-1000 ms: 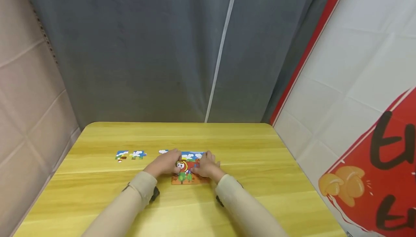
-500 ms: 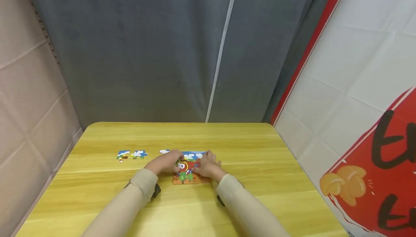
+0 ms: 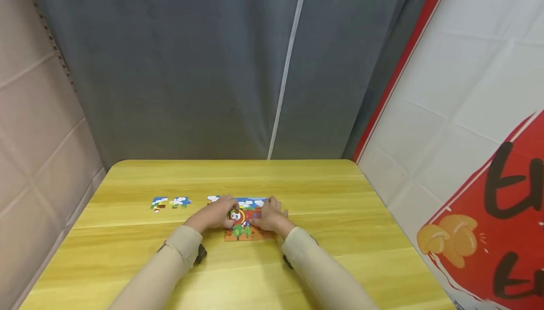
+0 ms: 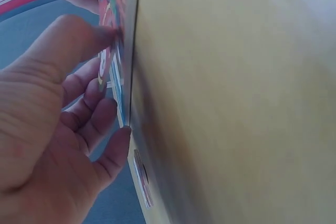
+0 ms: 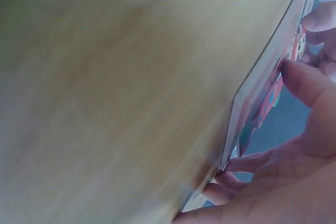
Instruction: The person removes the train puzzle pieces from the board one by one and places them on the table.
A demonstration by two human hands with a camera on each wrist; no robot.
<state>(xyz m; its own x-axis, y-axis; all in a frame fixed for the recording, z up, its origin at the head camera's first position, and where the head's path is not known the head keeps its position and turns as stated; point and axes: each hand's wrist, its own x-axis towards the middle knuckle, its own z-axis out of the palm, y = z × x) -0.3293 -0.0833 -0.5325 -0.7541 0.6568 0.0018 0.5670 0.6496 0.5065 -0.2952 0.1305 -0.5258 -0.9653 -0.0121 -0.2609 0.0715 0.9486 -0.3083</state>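
A jigsaw puzzle in its flat tray [image 3: 231, 237] lies at mid-table, its picture showing a red cartoon face, green trees and a cloudy sky. My left hand [image 3: 217, 213] pinches a red joined section of jigsaw [image 4: 106, 59] at its left side, thumb on the near side and fingers beyond. From the right, my right hand [image 3: 272, 216] holds the same section, its thumb against the near side. In the right wrist view the section [image 5: 269, 98] stands slightly off the tray. Both hands hide part of the picture.
Two loose jigsaw pieces, one [image 3: 159, 202] beside another [image 3: 181, 202], lie to the left on the wooden table [image 3: 340, 253]. A white-and-blue piece [image 3: 213, 198] rests just beyond my left hand. A grey curtain [image 3: 191, 73] hangs behind the table's far edge.
Both hands keep nearly the same hold on the jigsaw section. The head view shifts slightly; the loose pieces stay where they were.
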